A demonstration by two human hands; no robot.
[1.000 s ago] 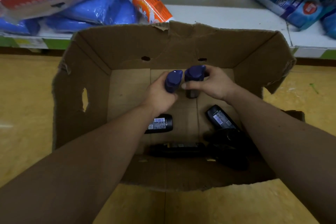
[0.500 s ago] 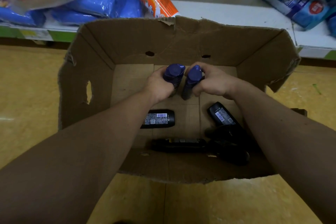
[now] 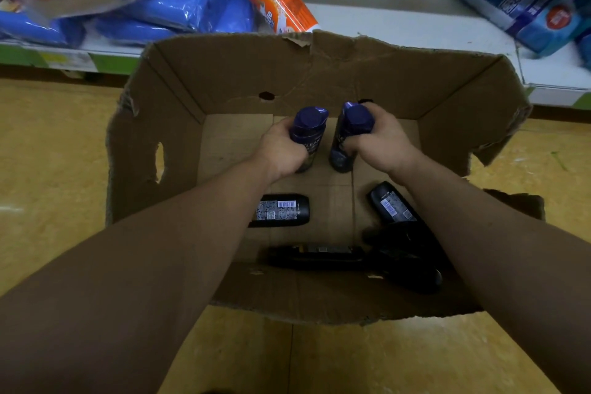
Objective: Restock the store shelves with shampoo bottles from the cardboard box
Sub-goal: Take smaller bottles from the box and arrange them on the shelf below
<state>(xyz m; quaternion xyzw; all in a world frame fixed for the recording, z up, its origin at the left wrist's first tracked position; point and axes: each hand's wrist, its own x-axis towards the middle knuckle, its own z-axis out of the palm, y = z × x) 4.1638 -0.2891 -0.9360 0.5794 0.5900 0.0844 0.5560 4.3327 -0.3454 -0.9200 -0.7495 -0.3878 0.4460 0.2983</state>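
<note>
Left hand (image 3: 283,150) gripping upright shampoo bottle (image 3: 308,134), fingers clamped; right hand (image 3: 380,141) gripping second bottle (image 3: 348,134), fingers clamped, both near far wall of cardboard box (image 3: 224,73).

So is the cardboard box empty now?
Not empty: dark bottles lie flat on the cardboard box floor, and the left hand and right hand each grip another bottle.

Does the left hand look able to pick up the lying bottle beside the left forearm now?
Probably not yet: the left hand grips an upright bottle. Nothing covers the lying bottle, so a freed hand should reach it.
</note>
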